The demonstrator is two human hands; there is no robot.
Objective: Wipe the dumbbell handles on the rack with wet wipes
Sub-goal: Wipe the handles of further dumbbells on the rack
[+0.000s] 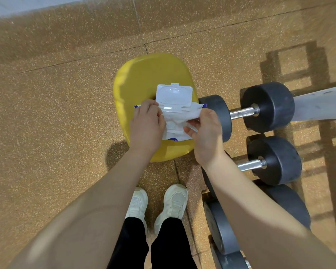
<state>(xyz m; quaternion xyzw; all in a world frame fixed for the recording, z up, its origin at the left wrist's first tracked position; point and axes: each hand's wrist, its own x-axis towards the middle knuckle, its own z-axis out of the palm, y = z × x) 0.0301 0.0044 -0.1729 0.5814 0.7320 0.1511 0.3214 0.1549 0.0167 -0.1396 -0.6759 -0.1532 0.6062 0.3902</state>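
Left hand (146, 124) rests curled on the left side of a wet wipes pack (173, 133), pinching the wipe (179, 114) at the opening; the pack lies on a yellow stool (144, 74) with its white lid (174, 95) flipped open. Right hand (207, 131) grips the other end of the wipe, stretched between both hands. Right of the stool, dumbbells (268, 106) sit on a rack (318, 105), chrome handles (242, 113) bare, just beside the right hand.

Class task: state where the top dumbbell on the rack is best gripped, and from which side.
Grip the top dumbbell by its bare metal bar, coming from above: the bar lies level and is exposed between two wide black weights, which are too broad for the hands.
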